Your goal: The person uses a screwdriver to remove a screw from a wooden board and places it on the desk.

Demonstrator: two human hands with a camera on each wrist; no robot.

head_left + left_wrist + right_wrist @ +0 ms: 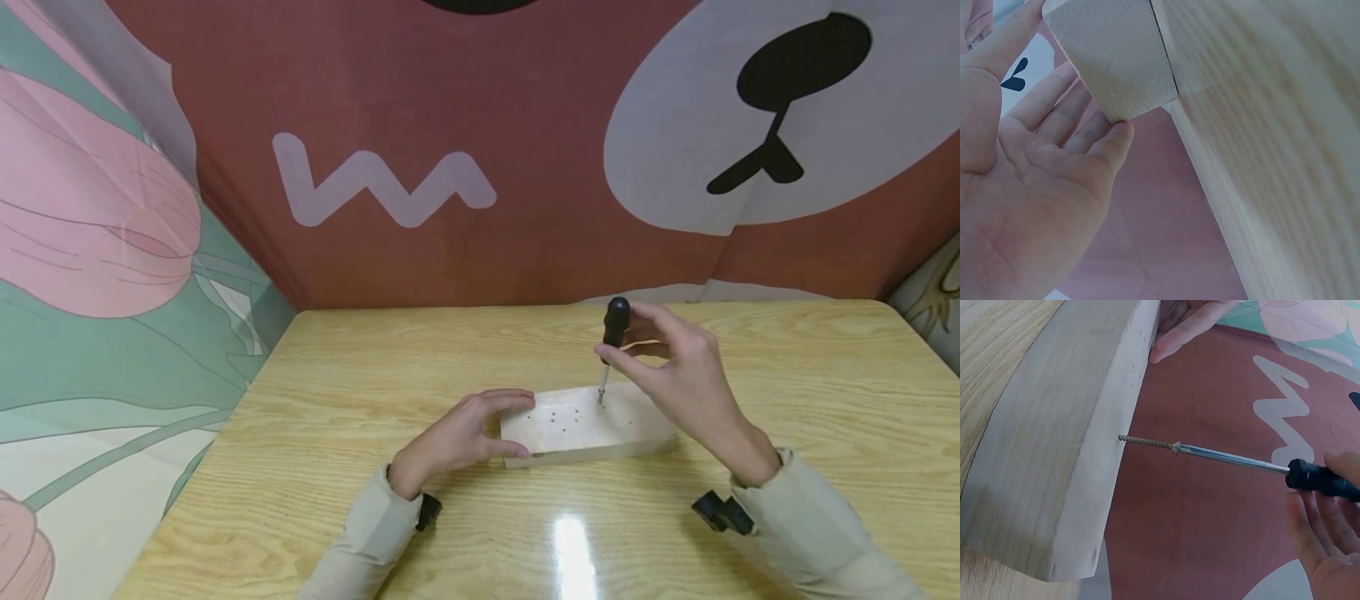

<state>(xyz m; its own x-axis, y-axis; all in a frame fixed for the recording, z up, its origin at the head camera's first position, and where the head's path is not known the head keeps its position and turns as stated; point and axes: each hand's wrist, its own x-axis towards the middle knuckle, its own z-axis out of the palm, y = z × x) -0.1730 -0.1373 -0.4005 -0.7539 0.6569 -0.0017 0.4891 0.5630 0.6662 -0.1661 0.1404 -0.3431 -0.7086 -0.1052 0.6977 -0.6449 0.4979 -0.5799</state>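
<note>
A pale wooden block (637,417) with several small holes in its top lies on the table. My left hand (468,429) holds the block's left end between thumb and fingers; the left wrist view shows fingertips on the end's edges. My right hand (686,367) pinches the black handle of a screwdriver (616,321), which stands nearly upright over the block. In the right wrist view the driver's shaft meets the head of a long threaded screw (1147,444). The screw's tip sits at the block's face, most of its thread still showing.
The wood-grain table (360,367) extends around the block, with its far edge against a red-brown printed cloth (450,258). Another printed cloth with pink flowers (97,200) hangs at the left. Small black devices (722,512) are strapped at both wrists.
</note>
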